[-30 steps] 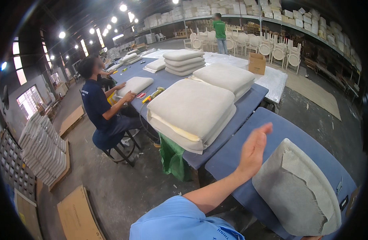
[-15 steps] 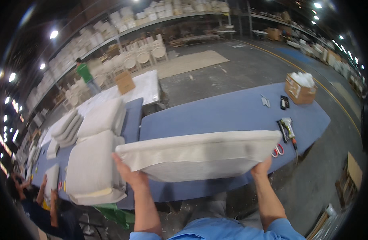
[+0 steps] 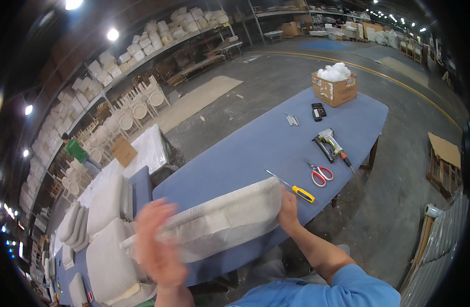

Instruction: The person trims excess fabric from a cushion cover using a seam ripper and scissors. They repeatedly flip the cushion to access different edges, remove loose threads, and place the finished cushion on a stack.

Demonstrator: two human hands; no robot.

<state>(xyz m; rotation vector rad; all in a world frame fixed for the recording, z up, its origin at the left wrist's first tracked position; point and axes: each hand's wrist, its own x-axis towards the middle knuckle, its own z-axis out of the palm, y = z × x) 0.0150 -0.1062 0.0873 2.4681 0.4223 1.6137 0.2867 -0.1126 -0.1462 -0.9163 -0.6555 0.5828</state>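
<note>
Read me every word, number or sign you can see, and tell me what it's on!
Box: dark print on its side, but I won't copy it out.
Green shirt: any print is too small to read.
Black thing: any marks are too small to read.
Staple gun: no words I can read.
Cushion: no words seen.

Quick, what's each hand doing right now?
Left hand: open, blurred; whether it touches the pale cushion cannot be told.
Right hand: closed on the cushion's right end.
</note>
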